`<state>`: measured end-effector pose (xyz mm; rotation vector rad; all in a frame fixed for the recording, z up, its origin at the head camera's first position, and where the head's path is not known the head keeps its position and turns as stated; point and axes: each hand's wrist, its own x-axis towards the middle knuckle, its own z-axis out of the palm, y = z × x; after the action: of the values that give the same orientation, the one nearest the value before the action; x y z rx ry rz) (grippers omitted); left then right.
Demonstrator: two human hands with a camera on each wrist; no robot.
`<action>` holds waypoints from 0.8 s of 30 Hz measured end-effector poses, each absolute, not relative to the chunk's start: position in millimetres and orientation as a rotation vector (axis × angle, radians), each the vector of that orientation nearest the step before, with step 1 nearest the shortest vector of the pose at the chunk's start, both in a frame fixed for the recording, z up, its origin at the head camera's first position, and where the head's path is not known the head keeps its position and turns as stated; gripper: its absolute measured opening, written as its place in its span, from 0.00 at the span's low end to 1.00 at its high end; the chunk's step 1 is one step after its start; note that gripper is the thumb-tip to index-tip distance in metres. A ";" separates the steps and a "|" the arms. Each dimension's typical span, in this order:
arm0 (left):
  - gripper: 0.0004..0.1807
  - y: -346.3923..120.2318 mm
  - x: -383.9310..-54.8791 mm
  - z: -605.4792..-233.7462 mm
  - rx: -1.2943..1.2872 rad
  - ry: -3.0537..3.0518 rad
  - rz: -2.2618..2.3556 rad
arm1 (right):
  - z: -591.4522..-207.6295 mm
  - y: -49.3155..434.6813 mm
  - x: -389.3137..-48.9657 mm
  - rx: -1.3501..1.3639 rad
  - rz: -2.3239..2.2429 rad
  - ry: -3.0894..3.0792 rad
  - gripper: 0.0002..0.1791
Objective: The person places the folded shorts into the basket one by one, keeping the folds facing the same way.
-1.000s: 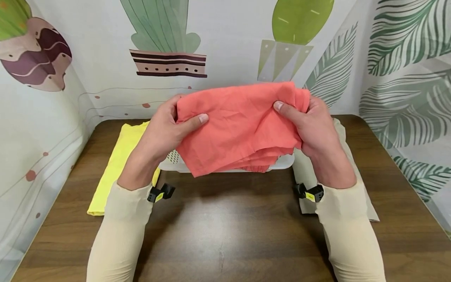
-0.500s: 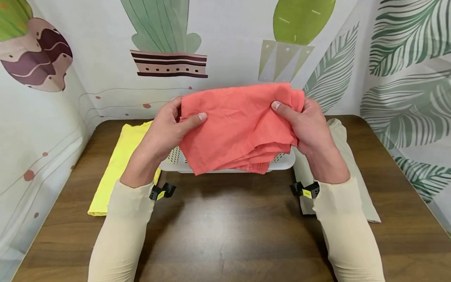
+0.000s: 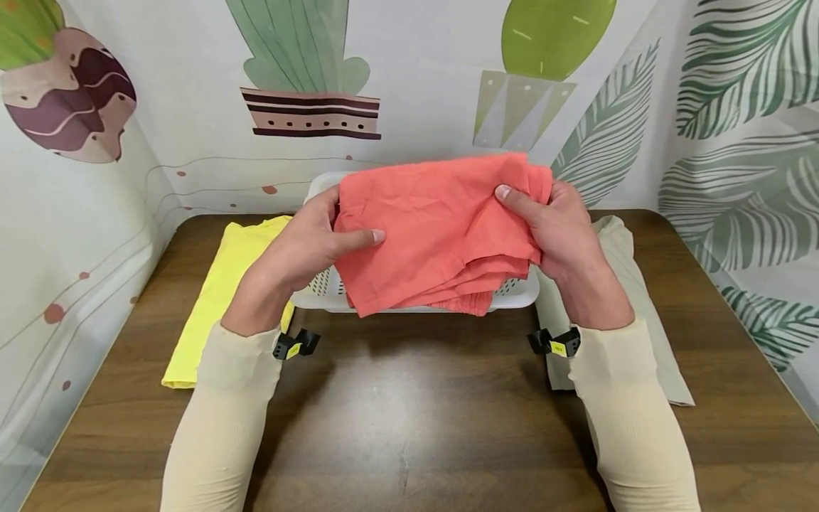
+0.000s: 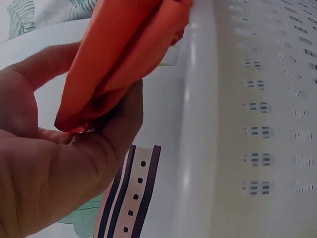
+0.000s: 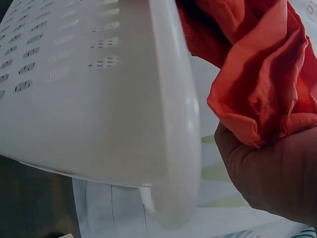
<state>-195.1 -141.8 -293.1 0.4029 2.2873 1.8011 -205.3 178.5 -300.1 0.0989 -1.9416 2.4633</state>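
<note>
A folded coral-red garment [image 3: 429, 227] with a gathered band at its lower edge is held up between both hands, above a white perforated plastic basket [image 3: 512, 295]. My left hand [image 3: 307, 238] grips its left end, thumb in front and fingers behind. My right hand [image 3: 563, 231] pinches its upper right part, thumb on the front. In the left wrist view the left hand [image 4: 74, 153] curls round the garment's folded edge [image 4: 119, 59], outside the basket rim [image 4: 190, 124]. The right wrist view shows the bunched layers [image 5: 267, 74] in the right hand [image 5: 272, 168]. The garment hides most of the basket.
A folded yellow garment [image 3: 224, 284] lies on the brown wooden table [image 3: 397, 412] at the left. At the right lies a folded grey-beige garment [image 3: 640, 334]. A cloth backdrop [image 3: 429, 78] printed with cacti and leaves hangs behind the table.
The garment's left end has shifted right with my left hand, whose thumb now sits lower on it. The right hand moved slightly left. The basket's rear left rim has come into sight.
</note>
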 end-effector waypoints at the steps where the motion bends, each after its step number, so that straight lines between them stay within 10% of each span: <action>1: 0.30 -141.3 -195.5 -293.5 0.401 2.289 1.797 | -300.4 178.8 -205.7 0.100 2.469 -1.944 0.06; 24: 0.28 -137.4 -204.0 -300.4 0.125 2.474 1.755 | -307.8 182.0 -211.8 0.194 2.456 -2.089 0.07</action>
<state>-204.0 -137.4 -300.4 0.1247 2.4742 1.7549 -211.8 182.0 -307.8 0.1945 -2.0894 2.4564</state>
